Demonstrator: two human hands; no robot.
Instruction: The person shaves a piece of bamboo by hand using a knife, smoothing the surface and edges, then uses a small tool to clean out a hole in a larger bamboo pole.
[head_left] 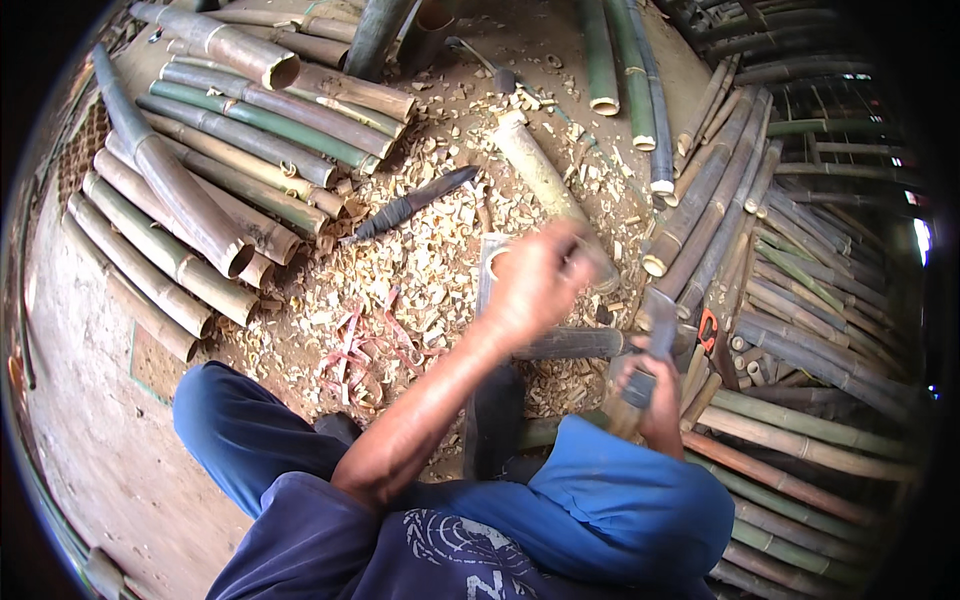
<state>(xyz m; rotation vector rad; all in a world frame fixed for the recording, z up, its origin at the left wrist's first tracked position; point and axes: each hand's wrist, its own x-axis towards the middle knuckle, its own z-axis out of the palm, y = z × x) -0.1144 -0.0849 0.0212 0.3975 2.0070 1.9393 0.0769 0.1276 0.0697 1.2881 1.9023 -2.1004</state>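
Note:
My left hand (545, 275) is smeared by motion above the near end of a pale, peeled bamboo length (545, 165); its fingers look curled, but what they hold, if anything, is unclear. To the right and nearer my knee, my right hand (655, 395) is closed round a broad-bladed knife (660, 320), its blade pointing away from me. A dark band shows where blade meets handle, and the handle is blurred. Between the hands a dark bamboo piece (572, 344) lies crosswise. Beyond my left hand, a second knife (415, 203) with a wrapped handle rests on the shavings.
Pale shavings (430, 260) cover the ground, with reddish strips (350, 350) among them. Cut bamboo poles (260, 120) are stacked at the left. More poles (720, 200) lie at the right, near an orange-handled tool (707, 330). Green poles (598, 60) stand out at the far side.

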